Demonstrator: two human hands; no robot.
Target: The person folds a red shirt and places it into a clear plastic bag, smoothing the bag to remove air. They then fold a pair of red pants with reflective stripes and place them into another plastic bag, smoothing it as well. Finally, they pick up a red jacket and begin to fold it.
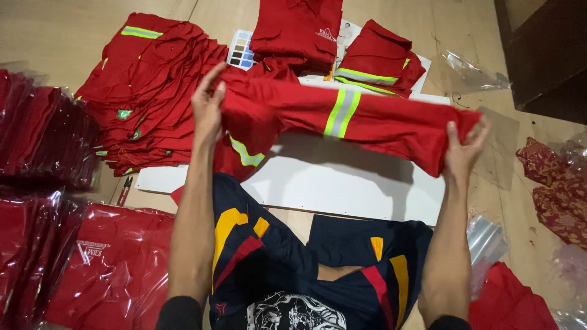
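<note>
I hold a red work garment point(367, 122) with a yellow and grey reflective stripe stretched out in the air above a white board point(342, 183). My left hand point(208, 104) grips its left end. At the other end my right hand point(461, 150) pinches the folded edge. The cloth hangs partly folded, with another reflective strip dangling below the left end. My crossed legs in dark blue shorts with yellow and red patches are below the board.
A heap of unfolded red garments point(153, 91) lies at the upper left. Folded ones point(299, 27) sit at the top. Bagged red garments point(104, 263) are stacked at the left. Clear plastic bags point(474, 73) and a patterned red cloth point(556, 189) lie on the right.
</note>
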